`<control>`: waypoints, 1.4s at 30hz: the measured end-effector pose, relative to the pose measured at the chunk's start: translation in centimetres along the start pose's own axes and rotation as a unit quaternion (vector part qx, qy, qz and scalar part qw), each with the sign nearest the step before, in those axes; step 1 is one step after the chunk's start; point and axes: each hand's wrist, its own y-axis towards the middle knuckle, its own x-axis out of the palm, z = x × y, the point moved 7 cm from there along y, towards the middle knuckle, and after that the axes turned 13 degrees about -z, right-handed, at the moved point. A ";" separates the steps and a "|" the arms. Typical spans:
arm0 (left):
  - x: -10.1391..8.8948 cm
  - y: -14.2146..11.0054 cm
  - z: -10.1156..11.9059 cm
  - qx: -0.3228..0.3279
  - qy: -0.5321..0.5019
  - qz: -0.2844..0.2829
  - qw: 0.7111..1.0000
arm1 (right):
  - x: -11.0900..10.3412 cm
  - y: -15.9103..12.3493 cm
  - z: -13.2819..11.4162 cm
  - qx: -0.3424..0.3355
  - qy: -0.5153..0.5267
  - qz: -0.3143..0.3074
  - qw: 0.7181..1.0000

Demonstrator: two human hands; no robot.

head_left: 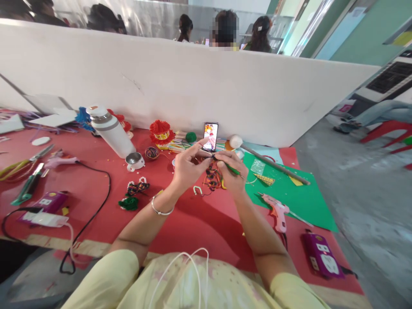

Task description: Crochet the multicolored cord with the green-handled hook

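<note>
My left hand (189,168) is raised over the red table top, thumb and fingers pinching a dark multicoloured yarn piece (212,178) that hangs below in loops. In my right hand (234,176) is a slim green-handled crochet hook (233,170), its working end close to the left fingertips. The hands nearly meet, so the exact stitch is hidden. Right behind them a phone (210,134) stands upright with a lit picture. A pale green U-shaped piece (197,190) lies below the left hand. A ball of multicoloured yarn (152,153) rests further left.
To the left stand a white bottle (112,133) and a steel-lined cup (134,161). A pink glue gun (277,210) and purple power box (322,254) lie at right, near a green sheet (309,201) and stick (273,164). A white partition (180,81) closes the back.
</note>
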 end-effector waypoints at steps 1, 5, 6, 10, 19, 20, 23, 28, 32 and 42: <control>0.1 -0.2 0.1 0.012 0.013 0.020 1.000 | 0.0 -0.2 -0.3 -0.008 -0.013 0.018 1.000; 1.2 -0.3 -0.8 -0.036 -0.115 0.022 0.992 | 0.1 -1.1 -0.8 -0.044 -0.037 0.088 0.994; 1.6 -0.2 -1.2 -0.068 -0.165 0.004 0.984 | 0.1 -1.2 -0.6 -0.045 -0.032 0.095 0.994; 2.2 -0.1 -2.2 -0.183 -0.297 -0.055 0.936 | 0.1 -1.1 0.7 -0.026 0.040 0.078 0.996; 0.2 0.0 -2.2 -0.213 -0.281 -0.120 0.928 | -0.3 0.9 0.4 -0.084 0.084 -0.098 0.988; -0.1 0.2 -2.0 -0.204 -0.268 -0.123 0.934 | -0.4 1.0 0.2 -0.093 0.073 -0.110 0.987; -0.9 0.5 -1.5 -0.176 -0.227 -0.127 0.949 | -0.8 1.3 0.0 -0.101 0.045 -0.121 0.986; -1.7 0.7 -0.8 -0.156 -0.193 -0.135 0.959 | -1.0 1.4 -0.1 -0.115 0.023 -0.128 0.985; -1.8 0.8 -0.6 -0.162 -0.189 -0.140 0.958 | -1.1 1.4 -0.3 -0.127 0.031 -0.136 0.982; -1.7 1.2 0.0 -0.162 -0.180 -0.166 0.956 | -1.1 1.6 -1.0 -0.141 0.044 -0.153 0.977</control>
